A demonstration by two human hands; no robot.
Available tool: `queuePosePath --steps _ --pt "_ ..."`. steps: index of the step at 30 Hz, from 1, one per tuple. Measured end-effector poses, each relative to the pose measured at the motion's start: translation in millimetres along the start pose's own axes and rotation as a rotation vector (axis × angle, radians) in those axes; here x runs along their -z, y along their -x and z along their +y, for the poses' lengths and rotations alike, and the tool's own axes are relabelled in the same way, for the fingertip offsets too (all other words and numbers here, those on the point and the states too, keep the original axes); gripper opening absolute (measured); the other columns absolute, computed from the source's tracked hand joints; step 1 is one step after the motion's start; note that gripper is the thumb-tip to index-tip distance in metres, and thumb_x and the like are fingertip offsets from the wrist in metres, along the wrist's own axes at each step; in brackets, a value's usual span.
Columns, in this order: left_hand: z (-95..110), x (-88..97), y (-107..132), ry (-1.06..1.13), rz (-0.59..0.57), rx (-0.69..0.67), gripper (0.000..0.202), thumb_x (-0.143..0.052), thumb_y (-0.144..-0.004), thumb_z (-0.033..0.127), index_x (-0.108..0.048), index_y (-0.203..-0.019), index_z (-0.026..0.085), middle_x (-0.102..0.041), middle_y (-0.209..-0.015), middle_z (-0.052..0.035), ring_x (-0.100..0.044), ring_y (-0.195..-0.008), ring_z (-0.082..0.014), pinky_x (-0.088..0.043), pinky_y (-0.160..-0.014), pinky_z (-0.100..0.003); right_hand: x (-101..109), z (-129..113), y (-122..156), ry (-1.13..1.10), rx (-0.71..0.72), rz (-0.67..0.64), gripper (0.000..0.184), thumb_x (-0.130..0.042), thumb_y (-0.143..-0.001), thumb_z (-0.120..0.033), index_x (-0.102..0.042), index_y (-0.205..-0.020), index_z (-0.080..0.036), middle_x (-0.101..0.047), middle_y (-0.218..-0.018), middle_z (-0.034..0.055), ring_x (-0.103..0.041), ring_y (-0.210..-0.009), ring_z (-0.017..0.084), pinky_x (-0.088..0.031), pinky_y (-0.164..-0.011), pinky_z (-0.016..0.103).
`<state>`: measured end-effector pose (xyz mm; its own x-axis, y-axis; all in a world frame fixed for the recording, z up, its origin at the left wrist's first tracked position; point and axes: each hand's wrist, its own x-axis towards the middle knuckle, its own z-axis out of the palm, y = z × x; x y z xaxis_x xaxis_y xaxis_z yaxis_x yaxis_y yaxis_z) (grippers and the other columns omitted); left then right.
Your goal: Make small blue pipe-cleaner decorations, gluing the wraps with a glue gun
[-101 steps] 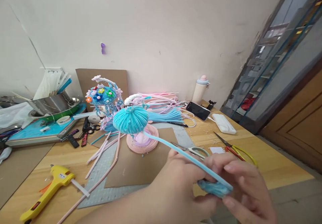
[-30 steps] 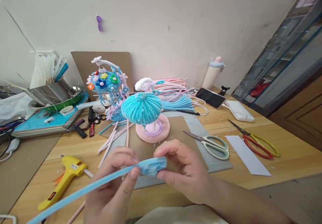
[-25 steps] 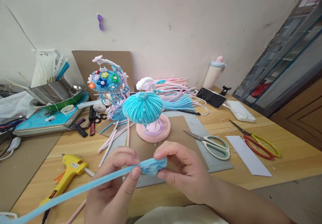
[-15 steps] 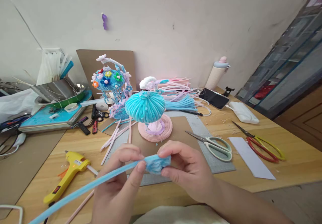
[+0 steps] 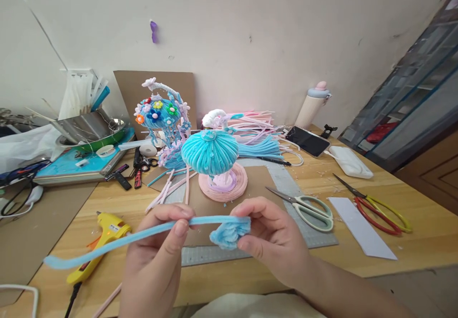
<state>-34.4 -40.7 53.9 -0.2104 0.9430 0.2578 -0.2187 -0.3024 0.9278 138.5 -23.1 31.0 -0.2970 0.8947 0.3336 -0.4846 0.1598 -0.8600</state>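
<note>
Light-blue pipe cleaner (image 5: 118, 242) (fuzzy) held level, right end coiled.

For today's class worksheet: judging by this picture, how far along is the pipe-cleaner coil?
Done: the blue dome on its pink coiled base stands assembled. In hand: the right hand pinches a partly wound blue coil; the left hand holds its pipe-cleaner strand. Left: that long strand is unwound.

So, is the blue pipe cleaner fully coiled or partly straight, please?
Partly straight: the pipe cleaner is coiled only at the right hand; the rest runs loose past the left hand.
</note>
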Motion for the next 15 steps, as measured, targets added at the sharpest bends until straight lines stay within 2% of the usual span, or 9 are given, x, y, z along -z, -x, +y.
queuePosePath --steps 5,11,12,15 --pt "0 -2.1 1 -0.051 0.046 -0.005 0.004 -0.066 -0.079 0.027 -0.065 -0.08 0.024 -0.063 -0.083 0.0024 -0.055 -0.082 -0.0098 -0.047 -0.073 -0.01 0 0 2 0.041 0.027 0.0 0.024 -0.073 -0.074 -0.018 -0.063 -0.096 -0.023 -0.062 -0.086 0.001 -0.061 -0.076 0.011 -0.052 -0.069 0.023" --pt "-2 4.3 -6 -0.069 0.018 -0.009 0.004 -0.066 -0.079 0.028 -0.065 -0.081 0.025 -0.061 -0.082 0.0018 -0.055 -0.083 -0.0111 -0.047 -0.072 -0.012 0 -2 3 0.04 0.031 -0.036 0.02 -0.07 -0.078 -0.019 -0.064 -0.097 -0.024 -0.062 -0.085 0.001 -0.06 -0.077 0.012 -0.051 -0.068 0.023" --pt "-1 6.6 -6 -0.083 -0.004 -0.002 0.005 -0.065 -0.08 0.03 -0.065 -0.082 0.025 -0.061 -0.081 0.0015 -0.055 -0.082 -0.0113 -0.047 -0.071 -0.013 1 -3 3 0.037 0.039 -0.042 0.021 -0.069 -0.078 -0.018 -0.065 -0.097 -0.025 -0.061 -0.085 0.0006 -0.059 -0.078 0.011 -0.051 -0.069 0.023" --pt "-1 18.1 5 -0.241 -0.192 0.08 0.015 -0.063 -0.079 0.038 -0.067 -0.08 0.024 -0.061 -0.072 -0.0004 -0.056 -0.068 -0.0132 -0.049 -0.061 -0.019 2 -5 4 0.038 0.05 -0.044 0.022 -0.069 -0.079 -0.017 -0.065 -0.098 -0.026 -0.061 -0.087 0.0004 -0.059 -0.08 0.011 -0.05 -0.07 0.022"
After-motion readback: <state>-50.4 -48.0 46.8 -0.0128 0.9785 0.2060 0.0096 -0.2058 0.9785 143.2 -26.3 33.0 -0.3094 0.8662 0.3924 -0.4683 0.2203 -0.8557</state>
